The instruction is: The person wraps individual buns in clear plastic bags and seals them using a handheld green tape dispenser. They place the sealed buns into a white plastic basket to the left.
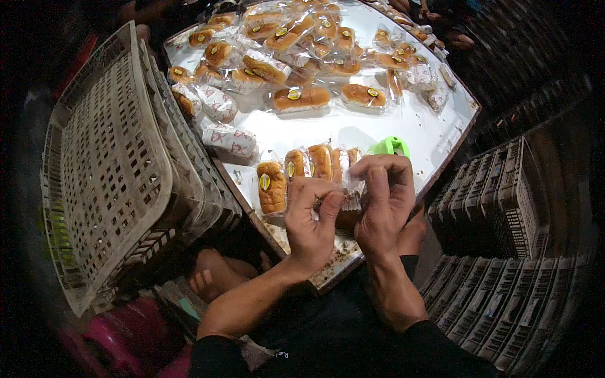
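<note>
Close together over the table's near edge, my left hand [311,217] and my right hand [386,211] are both closed. Thumb and forefinger of the left pinch a bit of clear plastic wrapper [350,198]; the curled right fingers grip the same wrapper, partly hidden by the hand. Just beyond them stands a row of wrapped bread rolls, with one roll [271,187] at its left end and another [320,162] mid-row. Yellow oval stickers show on several. A bright green tape dispenser [398,145] sits behind my right hand.
More bagged rolls [301,98] are heaped across the far part of the white table [435,138]. Some lie with white printed undersides up [230,140]. Stacked plastic crates [113,151] rise at the left, and darker crates [485,195] stand at the right. Other people are partly visible at the far side.
</note>
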Demonstrator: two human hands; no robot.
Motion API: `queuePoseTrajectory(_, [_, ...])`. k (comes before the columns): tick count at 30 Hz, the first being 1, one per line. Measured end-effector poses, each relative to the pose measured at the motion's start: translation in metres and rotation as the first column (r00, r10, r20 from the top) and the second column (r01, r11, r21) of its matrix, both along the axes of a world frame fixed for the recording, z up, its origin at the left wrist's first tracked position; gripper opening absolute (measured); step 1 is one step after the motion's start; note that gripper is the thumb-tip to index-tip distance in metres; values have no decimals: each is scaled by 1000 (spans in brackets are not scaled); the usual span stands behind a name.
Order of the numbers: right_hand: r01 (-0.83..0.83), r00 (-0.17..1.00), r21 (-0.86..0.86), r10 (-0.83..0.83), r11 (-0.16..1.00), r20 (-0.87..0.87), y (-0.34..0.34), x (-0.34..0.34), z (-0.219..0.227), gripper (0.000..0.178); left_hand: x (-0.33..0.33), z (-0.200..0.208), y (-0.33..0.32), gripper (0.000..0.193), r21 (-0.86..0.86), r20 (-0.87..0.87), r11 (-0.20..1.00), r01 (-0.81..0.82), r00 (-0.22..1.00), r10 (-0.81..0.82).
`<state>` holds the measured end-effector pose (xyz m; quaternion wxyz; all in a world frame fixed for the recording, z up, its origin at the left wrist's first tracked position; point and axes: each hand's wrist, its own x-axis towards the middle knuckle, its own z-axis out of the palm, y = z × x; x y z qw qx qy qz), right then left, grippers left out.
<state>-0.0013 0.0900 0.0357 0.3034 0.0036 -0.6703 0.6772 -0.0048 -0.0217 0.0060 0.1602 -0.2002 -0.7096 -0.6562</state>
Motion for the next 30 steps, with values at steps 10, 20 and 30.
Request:
queuePoseTrajectory(10, [-126,991,627,121,769,51,-9,-7,-9,19,-23,-10,-12,27,317,224,945,-86,974,13])
queuePoseTrajectory(20, [94,995,692,-54,716,-79,-1,1,-13,25,-28,-6,-20,24,29,87,995,-92,992,89])
queuePoseTrajectory(30, [79,990,-141,-60,987,131,-6,8,-36,19,-12,-18,11,16,535,478,827,-170,869,-130])
